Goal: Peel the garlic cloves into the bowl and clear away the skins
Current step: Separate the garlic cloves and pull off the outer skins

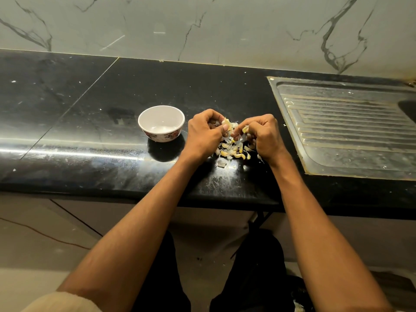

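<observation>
Head view looks down two bare forearms reaching over the black counter (90,122), both fists curled: the left hand (203,134) pinches a pale garlic clove (227,123), the right hand (262,137) grips papery bits. Yellowish cloves and skins (233,152) lie scattered beneath them, just right of the white flowered bowl (161,123).

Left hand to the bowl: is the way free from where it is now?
Probably yes. The bowl stands just left of the left hand with only bare counter between, though that hand grips garlic.
</observation>
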The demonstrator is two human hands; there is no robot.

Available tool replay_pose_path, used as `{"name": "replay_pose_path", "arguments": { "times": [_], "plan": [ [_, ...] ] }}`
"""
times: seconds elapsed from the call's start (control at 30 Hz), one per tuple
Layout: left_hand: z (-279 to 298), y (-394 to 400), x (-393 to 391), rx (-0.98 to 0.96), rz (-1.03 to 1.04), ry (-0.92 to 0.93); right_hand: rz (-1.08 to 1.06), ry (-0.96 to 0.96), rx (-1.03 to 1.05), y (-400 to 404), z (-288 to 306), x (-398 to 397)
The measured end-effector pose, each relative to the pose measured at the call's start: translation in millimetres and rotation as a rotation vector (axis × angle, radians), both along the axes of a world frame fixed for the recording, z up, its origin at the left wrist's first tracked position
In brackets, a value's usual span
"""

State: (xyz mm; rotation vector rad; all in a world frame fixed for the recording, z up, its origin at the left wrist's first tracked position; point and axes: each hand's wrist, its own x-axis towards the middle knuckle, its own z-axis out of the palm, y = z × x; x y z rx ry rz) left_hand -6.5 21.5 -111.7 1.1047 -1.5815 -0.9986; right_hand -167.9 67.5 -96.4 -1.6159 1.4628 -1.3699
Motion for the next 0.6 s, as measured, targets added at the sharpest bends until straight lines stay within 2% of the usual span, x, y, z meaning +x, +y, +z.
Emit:
{"name": "replay_pose_path", "arguments": {
  "times": [0.2, 0.43, 0.6],
  "plan": [
    [-1.0, -0.1, 0.0, 0.019, -0.002, 0.045, -0.075, 0.125, 0.007, -6.7, -4.2, -3.2],
    [0.4, 0.4, -0.6, 0.035, -0.007, 0.095, -0.005, 0.11, -0.021, -5.5, -3.7, -3.9],
    [-1.2, -0.9, 0.3, 0.037, -0.023, 0.097, -0.071, 0.074, -0.068, -7.3, -5.3, -4.9]
  ]
}}
